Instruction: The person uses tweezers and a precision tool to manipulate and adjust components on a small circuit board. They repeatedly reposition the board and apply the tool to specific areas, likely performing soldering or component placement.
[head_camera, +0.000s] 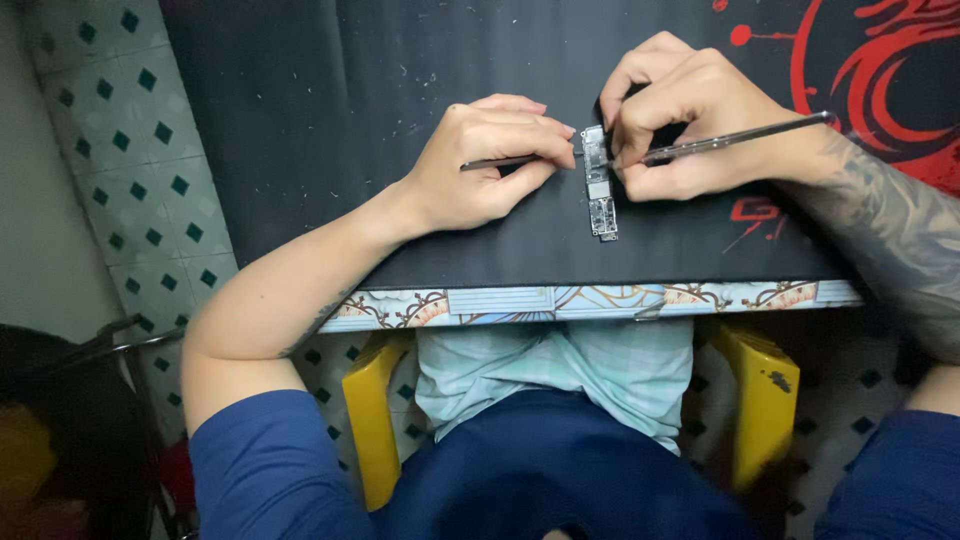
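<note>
One narrow circuit board (598, 183) lies lengthwise on the black mat (330, 100), and everything else is placed from it. Far to its left, off the mat, is green-diamond tiled floor (130, 150).

Just left of the board, the left hand (480, 165) rests on the mat with its fingers curled together, pinching one thin dark tool (510, 161) whose tip points at the board's upper left edge.

Just right of the board, the right hand (680, 120) has its fingers bunched and clamped on one long metal tool (740, 135); that tool's tip meets the board near its upper part, and the handle runs away up and to the right.

Further right of the board, a red design (870, 70) is printed on the mat.

Below the board, past the patterned table edge (560, 300), two yellow chair arms (372, 420) flank the person's lap.
</note>
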